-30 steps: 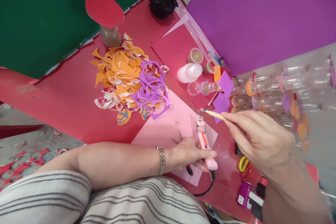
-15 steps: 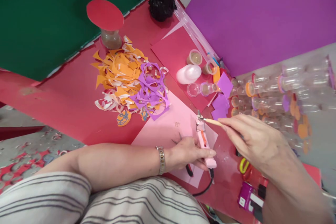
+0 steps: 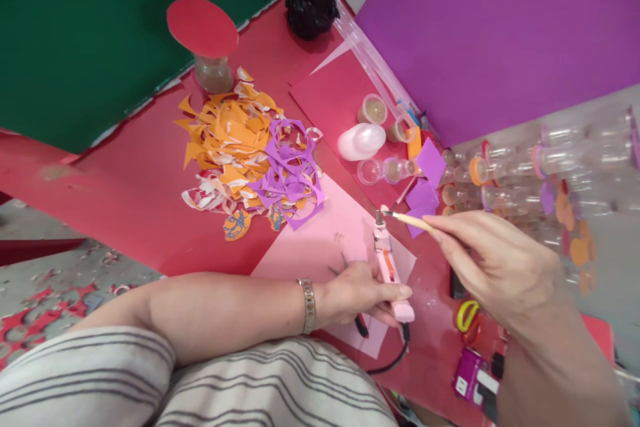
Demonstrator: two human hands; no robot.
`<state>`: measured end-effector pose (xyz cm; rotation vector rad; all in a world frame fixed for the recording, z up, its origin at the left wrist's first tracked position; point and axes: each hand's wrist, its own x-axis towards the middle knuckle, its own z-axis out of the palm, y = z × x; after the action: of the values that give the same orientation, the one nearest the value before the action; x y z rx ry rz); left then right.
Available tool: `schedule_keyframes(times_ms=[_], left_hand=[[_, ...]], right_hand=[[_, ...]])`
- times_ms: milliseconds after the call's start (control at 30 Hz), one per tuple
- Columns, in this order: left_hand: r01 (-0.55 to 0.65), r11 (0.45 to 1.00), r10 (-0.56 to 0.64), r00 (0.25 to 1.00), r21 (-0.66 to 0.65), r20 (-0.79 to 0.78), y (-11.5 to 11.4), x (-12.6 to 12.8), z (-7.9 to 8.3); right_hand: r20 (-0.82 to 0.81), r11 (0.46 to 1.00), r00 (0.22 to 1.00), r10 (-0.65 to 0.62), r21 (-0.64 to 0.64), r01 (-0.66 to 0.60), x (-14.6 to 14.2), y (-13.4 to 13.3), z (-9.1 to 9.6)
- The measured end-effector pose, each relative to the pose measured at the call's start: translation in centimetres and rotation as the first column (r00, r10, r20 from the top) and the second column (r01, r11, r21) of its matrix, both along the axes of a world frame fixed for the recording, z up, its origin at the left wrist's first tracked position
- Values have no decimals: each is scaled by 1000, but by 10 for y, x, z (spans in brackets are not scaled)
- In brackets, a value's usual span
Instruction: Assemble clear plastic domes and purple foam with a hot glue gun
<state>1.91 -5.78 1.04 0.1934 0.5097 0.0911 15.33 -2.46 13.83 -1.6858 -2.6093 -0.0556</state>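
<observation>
My left hand (image 3: 367,290) is closed around the body of a pink glue gun (image 3: 386,260). The gun has an orange part on its side, a metal nozzle pointing away from me and a black cord at the near end. Between thumb and fingers, my right hand (image 3: 500,260) pinches a thin brush-like tool (image 3: 415,221) with a pale wooden handle. Its dark tip is just beside the nozzle, with a small pale blob at its end; I cannot tell if they touch. Under my left hand lie a pink sheet (image 3: 310,247) and partly hidden scissors (image 3: 361,325).
Orange scraps (image 3: 235,130) and purple scraps (image 3: 295,167) are heaped at the left. Clear plastic tubes (image 3: 575,153) stand on the right. A pale pink bottle (image 3: 361,141), purple squares (image 3: 423,195), yellow-handled scissors (image 3: 467,313) and a black bundle (image 3: 312,0) lie around.
My right hand has moved the tool's tip slightly up and to the right, off the glue gun's nozzle. My left hand keeps the glue gun in nearly the same place.
</observation>
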Motion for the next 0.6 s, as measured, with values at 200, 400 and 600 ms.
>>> schedule_keyframes(times_ms=[200,400,600], left_hand=[[-10,1000,10,1000,-2,-8,-1,1,-1],[-41,999,41,999,15,28,-4,1,-6],[-27,999,26,999,36,38,-5,2,-6]], right_hand=[[24,1000,1000,2,-20,-1,10,-3,0],[91,996,996,-21,-81,29,18,-7,-5],[179,993,984,19,-114,1,16,-5,-1]])
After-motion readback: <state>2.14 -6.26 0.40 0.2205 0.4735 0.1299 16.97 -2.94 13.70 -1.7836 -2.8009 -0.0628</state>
